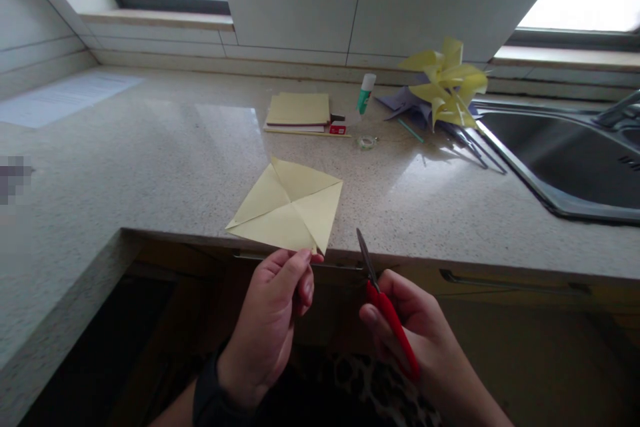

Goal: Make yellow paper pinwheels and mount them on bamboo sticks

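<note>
Paper square: a pale yellow creased paper square (289, 207) lies at the middle of the frame, on the near edge of the table (150, 153), its lowest corner reaching past the edge.
Creases: fold lines run across the sheet and meet near its centre.
Left hand: the left hand (270, 327), lower centre, pinches the sheet's lower corner; the grip is narrow, thumb and fingers closed on the paper.
Right hand: the right hand (415, 333), lower right of centre, is wrapped around the red handles of the scissors (383, 300).
Scissors: blades closed, tips pointing up toward the table edge, just beside the paper's right corner but apart from it.
Behind the sheet: a stack of yellow paper (299, 110) with a small red box (338, 128) at its right end.
Upper centre: a glue stick (365, 93) stands upright, with a tape roll (367, 142) in front of it.
Upper right: a yellow paper pinwheel (447, 83) lies beside the steel sink (540, 197).
Upper left: a white printed sheet (65, 99) lies flat on the table.
</note>
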Motion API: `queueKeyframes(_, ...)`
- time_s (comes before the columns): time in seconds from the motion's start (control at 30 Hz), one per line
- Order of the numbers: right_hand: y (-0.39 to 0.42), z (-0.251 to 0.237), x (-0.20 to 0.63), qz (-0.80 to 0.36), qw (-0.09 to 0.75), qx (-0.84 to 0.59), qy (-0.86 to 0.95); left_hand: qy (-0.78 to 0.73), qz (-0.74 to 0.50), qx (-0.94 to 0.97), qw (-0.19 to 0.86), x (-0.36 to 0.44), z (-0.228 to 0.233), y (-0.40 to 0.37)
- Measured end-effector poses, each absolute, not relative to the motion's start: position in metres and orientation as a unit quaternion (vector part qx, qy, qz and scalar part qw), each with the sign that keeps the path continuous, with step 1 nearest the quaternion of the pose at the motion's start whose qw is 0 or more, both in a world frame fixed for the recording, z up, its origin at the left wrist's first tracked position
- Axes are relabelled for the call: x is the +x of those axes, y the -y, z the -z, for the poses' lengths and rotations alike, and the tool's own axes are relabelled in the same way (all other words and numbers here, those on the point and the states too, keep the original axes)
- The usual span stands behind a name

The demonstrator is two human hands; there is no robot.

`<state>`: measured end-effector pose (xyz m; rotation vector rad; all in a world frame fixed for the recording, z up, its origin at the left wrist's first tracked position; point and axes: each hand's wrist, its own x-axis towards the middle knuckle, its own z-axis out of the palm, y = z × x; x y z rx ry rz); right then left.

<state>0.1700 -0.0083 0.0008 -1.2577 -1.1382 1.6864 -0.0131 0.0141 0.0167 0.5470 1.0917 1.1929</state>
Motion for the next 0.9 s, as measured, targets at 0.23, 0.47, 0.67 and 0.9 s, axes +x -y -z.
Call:
queueKeyframes(0.23,0.004,-0.003,0.163,-0.621,0.383,-0.515,0.45,-0.529,-0.491,0.297,0.625,-0.019,-0.011,-0.013)
queueKeyframes(0.47,-0.002,-0.012,0.15,-0.566,0.45,-0.55,0.418,-0.551,-0.445,0.374,0.599,-0.023,-0.005,-0.01)
queueKeyframes(0.67,-0.009,-0.015,0.139,-0.55,0.505,-0.543,0.384,-0.569,-0.388,0.435,0.58,-0.021,-0.009,-0.007)
queueKeyframes(0.9,-0.009,-0.01,0.138,-0.538,0.527,-0.527,0.395,-0.557,-0.368,0.443,0.599,-0.019,-0.013,-0.004)
